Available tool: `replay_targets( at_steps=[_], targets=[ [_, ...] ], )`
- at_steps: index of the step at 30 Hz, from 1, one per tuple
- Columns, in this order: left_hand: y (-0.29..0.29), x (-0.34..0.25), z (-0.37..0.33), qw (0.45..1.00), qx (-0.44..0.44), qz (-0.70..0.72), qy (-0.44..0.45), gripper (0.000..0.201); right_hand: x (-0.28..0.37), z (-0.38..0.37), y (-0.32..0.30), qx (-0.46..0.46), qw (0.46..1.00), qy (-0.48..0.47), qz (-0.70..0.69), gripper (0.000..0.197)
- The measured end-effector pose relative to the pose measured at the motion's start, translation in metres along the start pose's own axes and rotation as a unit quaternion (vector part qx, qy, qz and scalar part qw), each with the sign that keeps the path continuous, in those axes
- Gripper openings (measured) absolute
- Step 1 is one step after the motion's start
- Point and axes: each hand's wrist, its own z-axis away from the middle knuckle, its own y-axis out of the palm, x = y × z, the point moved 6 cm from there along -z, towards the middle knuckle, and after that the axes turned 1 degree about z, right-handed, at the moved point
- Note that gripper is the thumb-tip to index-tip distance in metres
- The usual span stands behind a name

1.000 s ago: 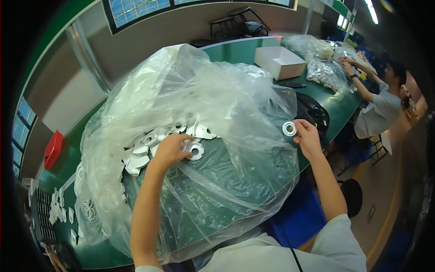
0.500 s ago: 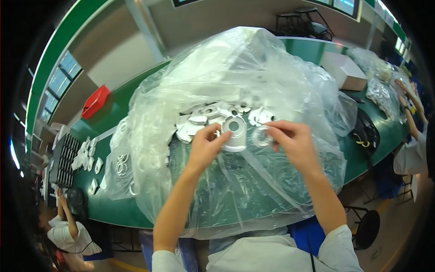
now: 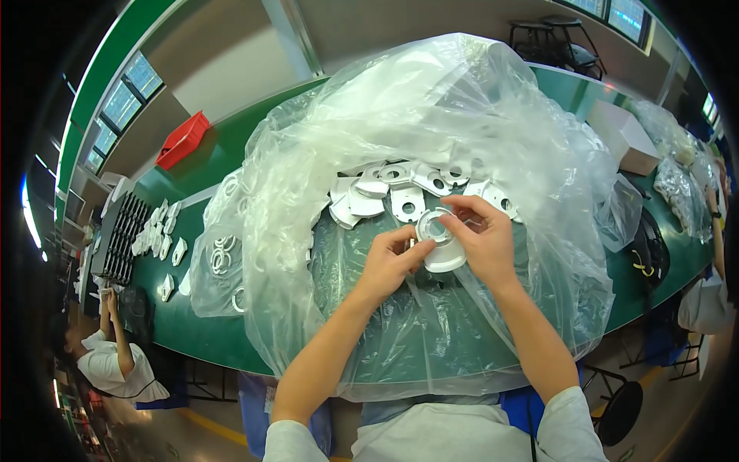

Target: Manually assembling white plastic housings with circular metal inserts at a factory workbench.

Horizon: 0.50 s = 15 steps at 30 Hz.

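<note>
Two bare hands meet over a large clear plastic bag (image 3: pixel 323 154) spread across a green table (image 3: pixel 185 331). Between them sits a white round part (image 3: pixel 440 245) with a clear ring on top. The right hand (image 3: pixel 485 239) pinches its upper rim from the right, while the left hand (image 3: pixel 389 262) touches its lower left edge with fingertips, both equally close. Flat white plates (image 3: pixel 400 192) lie just beyond, farther from the person.
</note>
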Motion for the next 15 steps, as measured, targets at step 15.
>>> replay_targets(
  at_steps=[15],
  targets=[
    [-0.023,-0.014,0.004,0.996,0.013,0.064,-0.061,0.026,-0.046,0.011,0.017,0.061,0.937,0.232,-0.255,0.031]
  ],
)
